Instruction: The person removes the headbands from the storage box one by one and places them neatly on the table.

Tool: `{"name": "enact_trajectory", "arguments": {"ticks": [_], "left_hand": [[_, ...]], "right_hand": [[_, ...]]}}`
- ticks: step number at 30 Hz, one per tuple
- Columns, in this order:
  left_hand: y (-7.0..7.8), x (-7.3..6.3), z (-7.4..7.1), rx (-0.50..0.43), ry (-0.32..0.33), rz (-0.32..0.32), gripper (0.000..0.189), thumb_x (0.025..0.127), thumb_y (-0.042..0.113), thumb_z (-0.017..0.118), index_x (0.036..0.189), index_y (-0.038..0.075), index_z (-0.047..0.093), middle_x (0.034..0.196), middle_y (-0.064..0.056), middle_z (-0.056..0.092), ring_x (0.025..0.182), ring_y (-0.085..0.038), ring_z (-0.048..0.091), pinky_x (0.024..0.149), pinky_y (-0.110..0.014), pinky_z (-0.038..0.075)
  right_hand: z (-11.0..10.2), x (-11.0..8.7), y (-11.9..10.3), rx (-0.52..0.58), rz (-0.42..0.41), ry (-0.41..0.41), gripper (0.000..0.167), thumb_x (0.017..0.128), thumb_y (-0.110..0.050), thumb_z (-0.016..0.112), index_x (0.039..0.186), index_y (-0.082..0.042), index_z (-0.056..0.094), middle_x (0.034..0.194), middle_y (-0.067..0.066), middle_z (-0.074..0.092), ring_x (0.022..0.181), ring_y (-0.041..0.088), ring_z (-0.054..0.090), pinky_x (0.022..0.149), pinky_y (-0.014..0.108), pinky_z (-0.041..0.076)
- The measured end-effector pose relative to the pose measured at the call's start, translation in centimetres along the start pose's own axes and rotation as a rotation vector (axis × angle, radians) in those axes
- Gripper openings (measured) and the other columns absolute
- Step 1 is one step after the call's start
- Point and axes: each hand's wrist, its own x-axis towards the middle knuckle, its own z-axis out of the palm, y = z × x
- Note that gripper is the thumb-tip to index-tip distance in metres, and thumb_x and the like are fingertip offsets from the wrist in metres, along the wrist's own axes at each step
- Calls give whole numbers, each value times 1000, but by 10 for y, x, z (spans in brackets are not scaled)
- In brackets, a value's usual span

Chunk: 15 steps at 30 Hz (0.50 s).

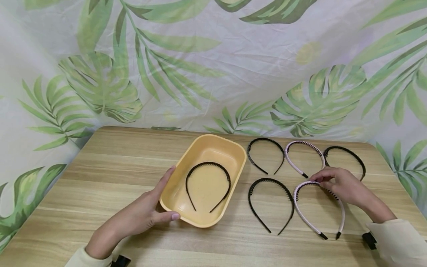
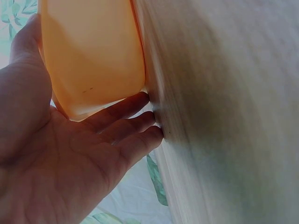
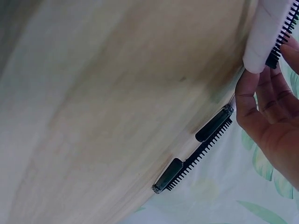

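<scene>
Inside a yellow plastic tray lies a black toothed headband. My left hand holds the tray's near left corner, thumb at the front and fingers along the left side; the left wrist view shows the fingers spread by the tray wall. At the right, my right hand pinches the top of the nearer pink headband, whose tips point toward me. In the right wrist view, the fingers meet this pink band, which has black teeth inside.
Beside the pink headband lies a black one. Behind them are a dark headband, another pink one and another black one, partly behind my hand. The wooden table meets a leaf-patterned cloth.
</scene>
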Motion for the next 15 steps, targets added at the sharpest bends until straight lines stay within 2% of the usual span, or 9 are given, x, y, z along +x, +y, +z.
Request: {"name": "enact_trajectory", "arguments": {"ticks": [8,15], "left_hand": [[-1,0,1,-4,0,11,116,91,49,78,170,32,-6,171,-21,26,145,-36,49,117,-63,34],[-1,0,1,-10,-1,13,116,91,49,78,169,33,-6,171,-21,27,143,-35,50,117,-61,35]], "right_hand": [[1,0,0,-3,13,3,25,88,9,74,102,-11,81,90,-4,70,83,-8,54,67,21,47],[1,1,0,-4,-11,23,27,87,10,74,101,-12,81,87,-6,68,81,-8,52,65,22,46]]}}
